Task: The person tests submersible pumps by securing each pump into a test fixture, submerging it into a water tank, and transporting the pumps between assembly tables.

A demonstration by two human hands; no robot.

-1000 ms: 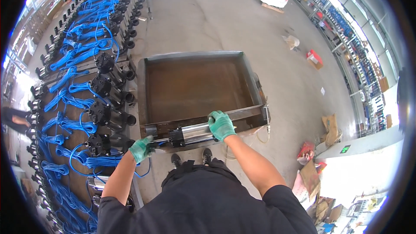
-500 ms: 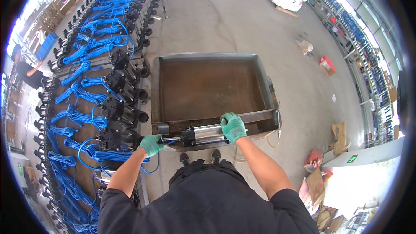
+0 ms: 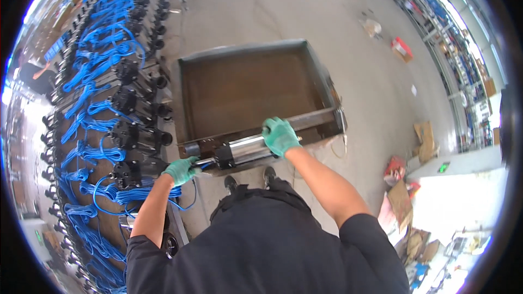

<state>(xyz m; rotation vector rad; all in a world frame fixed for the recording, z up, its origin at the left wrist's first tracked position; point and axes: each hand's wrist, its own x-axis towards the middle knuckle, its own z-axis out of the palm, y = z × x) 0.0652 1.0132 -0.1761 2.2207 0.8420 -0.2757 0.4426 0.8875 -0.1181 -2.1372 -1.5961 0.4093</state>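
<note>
A silver cylindrical pump motor [image 3: 248, 150] with a black end lies along the near edge of a metal tank [image 3: 245, 49] of brown water. My right hand [image 3: 280, 137], in a green glove, grips the motor over its right end. At the other end, my left hand [image 3: 181, 171], also gloved in green, is closed round the thin shaft-like part that sticks out. A blue cable [image 3: 192, 198] hangs down by the left hand. The fingertips of both hands are partly hidden.
On my left runs a long bench with rows of black-and-silver pumps [image 3: 136, 136] and coiled blue cables [image 3: 98, 153]. A person [image 3: 37, 78] stands beyond it. A red box [image 3: 402, 49] and cardboard [image 3: 424, 140] lie on the floor at right, before loaded shelves [image 3: 463, 54].
The whole view has shifted and tilted, so the tank and bench sit higher and further left. Both hands keep their hold on the motor, which now slants slightly up to the right.
</note>
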